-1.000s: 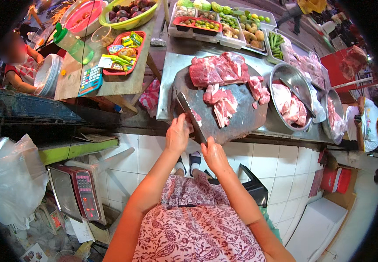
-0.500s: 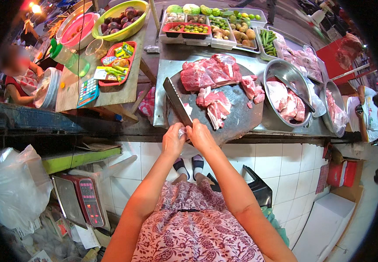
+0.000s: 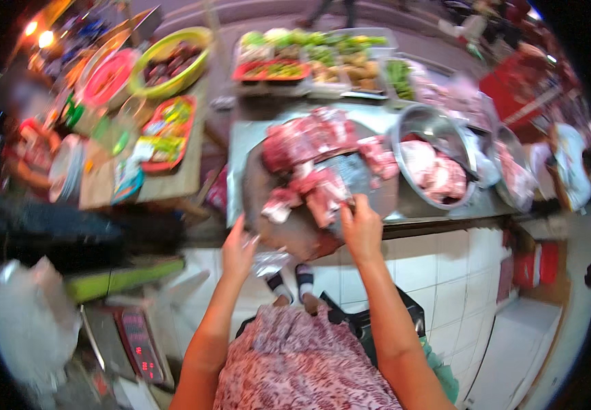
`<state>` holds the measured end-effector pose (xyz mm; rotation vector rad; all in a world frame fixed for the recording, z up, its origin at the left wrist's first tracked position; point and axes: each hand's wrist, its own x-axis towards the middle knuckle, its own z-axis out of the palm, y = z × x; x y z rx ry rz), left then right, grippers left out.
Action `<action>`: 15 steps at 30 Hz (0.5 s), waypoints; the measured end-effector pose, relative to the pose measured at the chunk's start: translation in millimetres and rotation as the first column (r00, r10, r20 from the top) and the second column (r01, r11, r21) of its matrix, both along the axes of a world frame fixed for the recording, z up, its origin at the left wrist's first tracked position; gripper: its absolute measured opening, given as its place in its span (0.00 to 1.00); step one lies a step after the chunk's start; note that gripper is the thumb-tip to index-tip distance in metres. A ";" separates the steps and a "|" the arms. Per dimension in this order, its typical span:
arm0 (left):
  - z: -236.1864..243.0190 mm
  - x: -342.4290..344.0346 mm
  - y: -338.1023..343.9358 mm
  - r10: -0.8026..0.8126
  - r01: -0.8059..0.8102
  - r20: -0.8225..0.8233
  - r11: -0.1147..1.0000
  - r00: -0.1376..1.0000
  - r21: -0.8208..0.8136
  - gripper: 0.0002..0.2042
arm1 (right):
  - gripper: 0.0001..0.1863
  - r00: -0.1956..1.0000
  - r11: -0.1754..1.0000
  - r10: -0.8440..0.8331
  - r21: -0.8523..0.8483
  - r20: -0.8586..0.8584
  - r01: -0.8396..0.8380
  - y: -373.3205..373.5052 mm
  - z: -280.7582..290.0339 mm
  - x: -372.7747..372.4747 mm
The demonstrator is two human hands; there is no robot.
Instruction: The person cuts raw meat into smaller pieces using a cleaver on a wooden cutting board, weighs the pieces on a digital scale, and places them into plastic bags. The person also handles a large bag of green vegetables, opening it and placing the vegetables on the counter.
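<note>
Just off the near left edge of the round chopping board [image 3: 258,222], my left hand [image 3: 237,251] is closed on a thin clear plastic bag [image 3: 269,264]. My right hand [image 3: 362,229] is at the board's near edge, fingers pinched beside a cut piece of meat [image 3: 323,198]. Blur hides what, if anything, they grip. A large slab of raw red meat [image 3: 309,140] lies farther back on the board, with smaller chunks [image 3: 377,156] to its right. The knife cannot be made out clearly; a grey-blue patch shows between the meat pieces.
A steel bowl [image 3: 399,164] of meat stands right of the board, with another bowl [image 3: 499,181] beyond it. Vegetable trays [image 3: 271,73] line the back. On the left, a wooden table [image 3: 101,184] holds basins and a red tray [image 3: 187,140]. A scale [image 3: 135,342] sits low left.
My hands have moved apart, the left leftward and the right rightward to the meat. The knife no longer shows raised between them. A cut piece of meat now lies nearer the board's left side.
</note>
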<state>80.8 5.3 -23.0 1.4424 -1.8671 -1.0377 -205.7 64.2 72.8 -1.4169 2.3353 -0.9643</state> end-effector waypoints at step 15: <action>53.9 41.2 101.3 -0.007 0.027 -0.072 0.959 0.997 0.281 0.14 | 0.22 0.942 0.968 -0.221 -0.176 -0.251 0.180 -39.5 -70.5 -48.6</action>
